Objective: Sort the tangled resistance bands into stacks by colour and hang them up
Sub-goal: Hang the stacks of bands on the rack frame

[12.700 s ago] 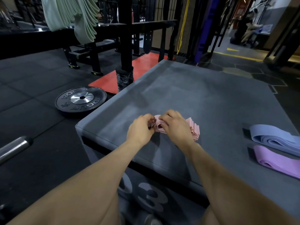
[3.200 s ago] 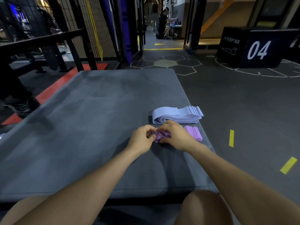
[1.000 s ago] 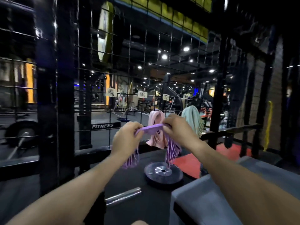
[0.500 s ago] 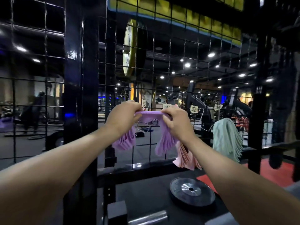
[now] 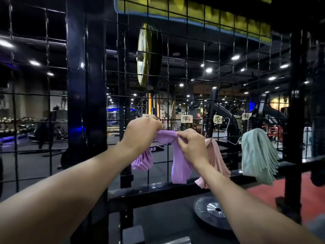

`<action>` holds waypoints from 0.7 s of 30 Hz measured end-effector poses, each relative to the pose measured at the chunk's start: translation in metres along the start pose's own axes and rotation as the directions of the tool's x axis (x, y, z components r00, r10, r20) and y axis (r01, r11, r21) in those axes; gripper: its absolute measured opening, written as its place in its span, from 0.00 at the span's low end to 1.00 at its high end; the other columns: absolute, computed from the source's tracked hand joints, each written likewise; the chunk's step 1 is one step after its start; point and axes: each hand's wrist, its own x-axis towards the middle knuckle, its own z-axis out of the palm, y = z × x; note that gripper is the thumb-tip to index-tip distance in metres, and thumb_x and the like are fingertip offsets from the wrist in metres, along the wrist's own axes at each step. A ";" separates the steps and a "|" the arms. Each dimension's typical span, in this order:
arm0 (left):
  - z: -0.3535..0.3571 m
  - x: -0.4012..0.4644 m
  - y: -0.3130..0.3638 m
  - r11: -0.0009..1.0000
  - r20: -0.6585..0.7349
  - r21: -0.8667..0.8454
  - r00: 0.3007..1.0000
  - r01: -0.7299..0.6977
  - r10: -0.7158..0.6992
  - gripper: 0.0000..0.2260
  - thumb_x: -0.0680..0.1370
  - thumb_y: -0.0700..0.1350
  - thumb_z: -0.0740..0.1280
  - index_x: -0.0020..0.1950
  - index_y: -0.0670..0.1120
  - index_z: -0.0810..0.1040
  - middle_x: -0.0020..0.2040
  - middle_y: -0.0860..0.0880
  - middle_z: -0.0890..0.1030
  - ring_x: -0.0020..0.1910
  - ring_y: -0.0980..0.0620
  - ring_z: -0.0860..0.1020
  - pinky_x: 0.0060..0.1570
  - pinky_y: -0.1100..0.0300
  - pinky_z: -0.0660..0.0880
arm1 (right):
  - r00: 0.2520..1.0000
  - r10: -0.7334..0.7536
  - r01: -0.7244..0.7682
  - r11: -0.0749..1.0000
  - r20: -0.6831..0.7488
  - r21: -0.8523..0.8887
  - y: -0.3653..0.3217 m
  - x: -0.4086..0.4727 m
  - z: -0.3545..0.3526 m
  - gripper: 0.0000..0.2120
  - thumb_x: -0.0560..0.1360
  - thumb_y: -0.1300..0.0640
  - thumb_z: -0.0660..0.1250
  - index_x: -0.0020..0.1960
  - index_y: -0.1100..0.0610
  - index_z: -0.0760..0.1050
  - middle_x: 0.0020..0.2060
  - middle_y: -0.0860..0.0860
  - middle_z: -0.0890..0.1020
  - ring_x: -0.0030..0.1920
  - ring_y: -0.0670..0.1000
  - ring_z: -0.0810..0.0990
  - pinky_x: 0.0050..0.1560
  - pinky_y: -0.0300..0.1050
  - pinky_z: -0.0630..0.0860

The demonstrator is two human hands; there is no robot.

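Observation:
A stack of purple bands (image 5: pixel 179 162) is folded over between my hands, both ends drooping. My left hand (image 5: pixel 140 133) grips its left side, and my right hand (image 5: pixel 192 145) pinches its top right part. The stack is held up against a black wire grid (image 5: pixel 193 103). Whether it rests on a hook is hidden by my hands. A pink stack (image 5: pixel 217 159) hangs just right of my right hand, partly behind my forearm. A mint green stack (image 5: pixel 258 155) hangs further right on a wire hook.
A thick black rack post (image 5: pixel 84 103) stands left of my hands. A yellow weight plate (image 5: pixel 143 53) is mounted high behind the grid. A black plate (image 5: pixel 211 210) lies on the floor below, with a red mat (image 5: pixel 267 191) to the right.
I picked the purple stack off the grey box, turned to the rack and raised it. In the last second my hands moved closer to the grid, left of the pink stack.

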 end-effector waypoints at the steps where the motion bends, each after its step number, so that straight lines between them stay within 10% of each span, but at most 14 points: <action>1: 0.001 -0.001 0.000 1.000 -0.002 0.024 1.000 -0.001 0.001 0.04 0.74 0.39 0.66 0.45 0.47 0.79 0.45 0.51 0.76 0.43 0.48 0.78 0.36 0.58 0.67 | 1.000 0.008 -0.008 1.000 -0.009 0.012 0.000 -0.002 0.003 0.10 0.75 0.63 0.65 0.54 0.60 0.81 0.44 0.54 0.80 0.43 0.48 0.75 0.48 0.38 0.72; 11: 0.003 -0.014 0.005 0.997 0.053 0.070 0.998 -0.045 0.041 0.02 0.76 0.40 0.64 0.45 0.46 0.76 0.45 0.49 0.76 0.43 0.47 0.78 0.38 0.57 0.72 | 0.999 0.045 -0.046 0.998 0.032 0.048 0.000 -0.013 0.013 0.10 0.76 0.64 0.65 0.54 0.59 0.81 0.42 0.54 0.79 0.42 0.49 0.75 0.44 0.34 0.67; 21: 0.009 -0.032 -0.009 0.948 0.032 -0.182 0.965 0.262 -0.260 0.03 0.72 0.45 0.70 0.42 0.47 0.79 0.41 0.50 0.79 0.40 0.47 0.79 0.38 0.56 0.74 | 0.988 -0.097 0.101 0.995 0.120 -0.022 -0.017 -0.025 0.011 0.09 0.76 0.60 0.64 0.54 0.58 0.81 0.41 0.49 0.75 0.42 0.47 0.73 0.46 0.38 0.72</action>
